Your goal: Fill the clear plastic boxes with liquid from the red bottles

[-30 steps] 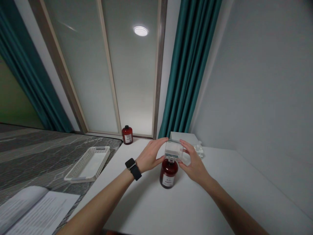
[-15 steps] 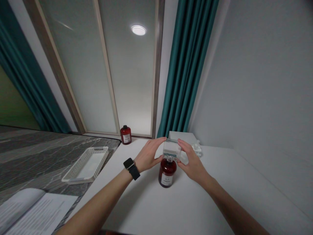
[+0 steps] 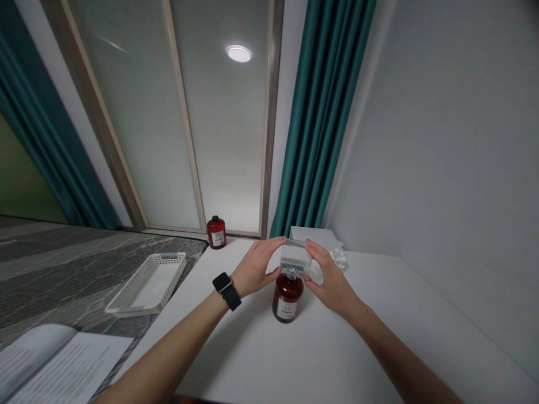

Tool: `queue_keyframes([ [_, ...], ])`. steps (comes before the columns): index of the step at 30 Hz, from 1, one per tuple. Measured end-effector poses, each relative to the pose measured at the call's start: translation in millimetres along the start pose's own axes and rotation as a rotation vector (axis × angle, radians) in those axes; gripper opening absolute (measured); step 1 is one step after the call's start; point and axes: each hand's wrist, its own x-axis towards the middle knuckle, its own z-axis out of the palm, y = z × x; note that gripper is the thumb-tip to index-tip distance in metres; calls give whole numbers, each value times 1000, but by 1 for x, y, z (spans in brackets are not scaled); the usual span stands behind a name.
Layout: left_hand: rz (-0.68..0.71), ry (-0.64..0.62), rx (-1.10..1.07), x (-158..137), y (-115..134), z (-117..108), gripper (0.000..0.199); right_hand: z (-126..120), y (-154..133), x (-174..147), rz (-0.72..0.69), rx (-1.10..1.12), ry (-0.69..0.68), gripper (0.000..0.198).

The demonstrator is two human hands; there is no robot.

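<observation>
Between my hands is a clear, box-shaped container (image 3: 295,257), held by its two sides above a dark red bottle (image 3: 288,296). My left hand (image 3: 256,266), with a black watch (image 3: 227,290) at the wrist, grips the left side with thumb and fingers. On the right side, my right hand (image 3: 330,280) grips it the same way. The bottle stands upright on the white table (image 3: 269,359) and has a white label. Its neck reaches the container's underside; whether they touch I cannot tell.
Another dark red bottle (image 3: 216,233) with a black cap stands at the table's far left corner. Behind my right hand are a white box (image 3: 314,234) and some crumpled clear plastic (image 3: 339,258). A white basket (image 3: 115,308) and an open book (image 3: 80,365) lie left of the table.
</observation>
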Motion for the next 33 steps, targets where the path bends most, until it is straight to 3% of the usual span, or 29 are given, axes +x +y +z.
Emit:
queue_keyframes([
  [14,16,0,14,1,1,-1,72,-2,0,-2,-31,-26,-14,79],
  [33,-135,-105,-211,14,-13,3,73,4,2,6,242,154,-71,74],
])
